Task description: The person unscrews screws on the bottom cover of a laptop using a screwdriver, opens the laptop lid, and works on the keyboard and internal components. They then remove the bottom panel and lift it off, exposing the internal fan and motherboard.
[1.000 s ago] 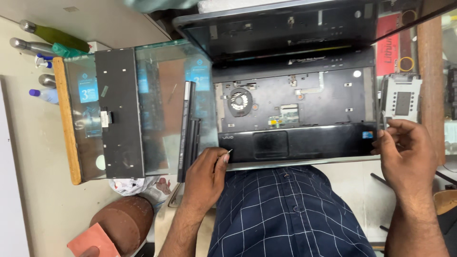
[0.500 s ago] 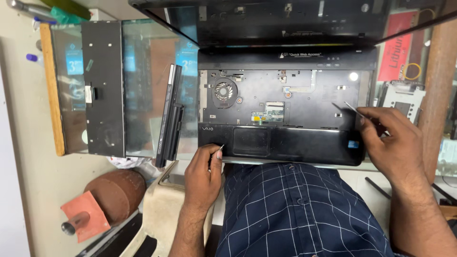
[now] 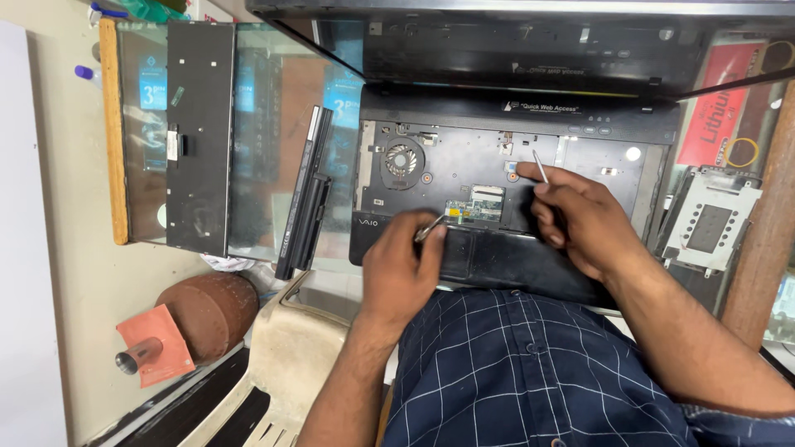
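An open black laptop (image 3: 464, 165) lies on a glass counter (image 3: 265, 108) with its keyboard removed, so the fan (image 3: 402, 160) and a small circuit board (image 3: 476, 203) show. My left hand (image 3: 402, 265) rests on the palm rest and pinches a small metal piece (image 3: 429, 228) at its fingertips. My right hand (image 3: 580, 219) is over the middle of the exposed deck, holding a thin metal tool (image 3: 540, 165) that points up and away from me. I cannot tell whether the tool's tip touches the deck.
The removed keyboard (image 3: 199, 132) lies face down at the left, with a long black battery (image 3: 305, 190) beside the laptop. A metal drive caddy (image 3: 708, 219) sits at the right. Below the counter are a brown round object (image 3: 207, 310) and a cream plastic chair (image 3: 298, 348).
My right hand has moved left with the thin tool, from the laptop's right side to its middle. My left hand has slid up onto the palm rest.
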`<state>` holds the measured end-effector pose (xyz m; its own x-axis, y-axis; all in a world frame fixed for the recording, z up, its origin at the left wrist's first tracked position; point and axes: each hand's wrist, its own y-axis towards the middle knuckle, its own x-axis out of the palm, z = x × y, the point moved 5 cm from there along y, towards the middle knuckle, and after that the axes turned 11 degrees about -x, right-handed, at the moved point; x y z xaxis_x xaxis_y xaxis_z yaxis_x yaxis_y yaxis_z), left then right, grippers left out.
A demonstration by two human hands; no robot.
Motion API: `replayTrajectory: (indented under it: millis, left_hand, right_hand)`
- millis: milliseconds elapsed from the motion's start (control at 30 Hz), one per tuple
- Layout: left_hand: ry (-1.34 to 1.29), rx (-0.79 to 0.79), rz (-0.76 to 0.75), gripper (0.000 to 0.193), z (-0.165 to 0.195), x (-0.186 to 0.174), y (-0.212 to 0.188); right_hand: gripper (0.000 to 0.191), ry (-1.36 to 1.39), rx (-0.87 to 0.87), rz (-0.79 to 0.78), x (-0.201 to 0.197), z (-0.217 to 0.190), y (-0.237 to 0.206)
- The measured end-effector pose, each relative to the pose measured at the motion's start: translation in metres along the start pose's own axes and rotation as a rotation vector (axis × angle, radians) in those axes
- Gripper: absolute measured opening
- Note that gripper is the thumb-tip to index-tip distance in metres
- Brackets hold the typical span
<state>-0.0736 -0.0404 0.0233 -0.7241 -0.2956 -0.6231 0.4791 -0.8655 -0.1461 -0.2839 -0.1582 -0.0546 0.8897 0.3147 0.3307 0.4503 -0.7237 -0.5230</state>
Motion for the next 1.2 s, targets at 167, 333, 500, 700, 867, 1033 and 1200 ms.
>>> replayTrajectory:
  millis: [167, 333, 500, 700, 867, 1033, 1200]
  left_hand:
    - [0.028, 0.051, -0.065, 0.014, 0.019, 0.009, 0.018]
    - [0.051, -0.039, -0.140, 0.018, 0.016, 0.014, 0.029]
    - [0.023, 0.021, -0.129, 0.015, 0.012, 0.023, 0.034]
    - [0.093, 0.053, -0.146, 0.017, 0.013, 0.053, 0.058]
    - [0.171, 0.030, -0.196, 0.021, 0.015, 0.072, 0.074]
    - [0.214, -0.036, -0.268, 0.020, 0.014, 0.072, 0.080]
    - [0.239, -0.039, -0.266, 0.020, 0.015, 0.072, 0.083]
  right_hand:
    - [0.049, 0.049, 0.095, 0.001, 0.018, -0.010, 0.000]
    - [0.048, 0.237, 0.109, 0.004, 0.010, -0.002, 0.000]
    - [0.041, 0.595, -0.007, -0.211, 0.000, -0.003, 0.006]
    - [0.027, -0.881, -0.615, 0.082, -0.017, -0.038, -0.002]
    - [0.024, -1.224, -0.719, -0.051, -0.002, -0.053, 0.000]
    - [0.026, -1.252, -0.551, -0.075, 0.003, -0.054, 0.013]
    - [0.023, -1.285, -0.501, -0.041, 0.008, -0.052, 0.016]
